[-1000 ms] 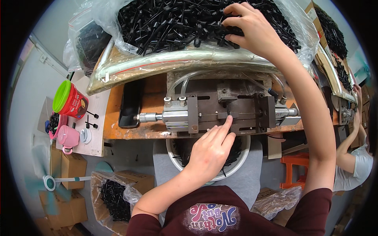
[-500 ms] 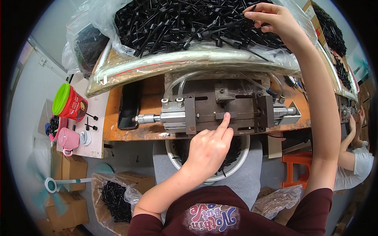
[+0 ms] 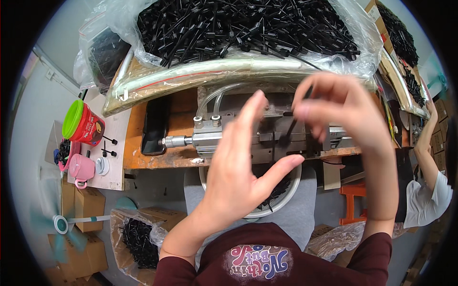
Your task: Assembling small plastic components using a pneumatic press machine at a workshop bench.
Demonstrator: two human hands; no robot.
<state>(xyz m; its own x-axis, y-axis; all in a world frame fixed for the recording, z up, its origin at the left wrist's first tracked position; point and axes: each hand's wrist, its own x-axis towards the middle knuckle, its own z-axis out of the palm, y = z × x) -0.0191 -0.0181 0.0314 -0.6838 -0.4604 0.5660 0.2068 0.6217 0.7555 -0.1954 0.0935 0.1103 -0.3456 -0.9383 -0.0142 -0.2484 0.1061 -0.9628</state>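
Right hand (image 3: 336,107): down from pile (image 3: 238,28), over machine (image 3: 207,137), fingers pinching black part (image 3: 288,131).
Left hand (image 3: 234,169): lifted off machine, thumb spread from fingers.

Left hand (image 3: 232,167) splayed (right hand (image 3: 344,106) curled)

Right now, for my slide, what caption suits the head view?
Left hand open, right hand holding a slender black part over a metal fixture.

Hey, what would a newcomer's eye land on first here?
Probably the big heap of black parts across the top, in clear plastic. Below, right of centre, the blurred right hand holds one long black part over the metal fixture. At left, a red-and-green tub stands out.
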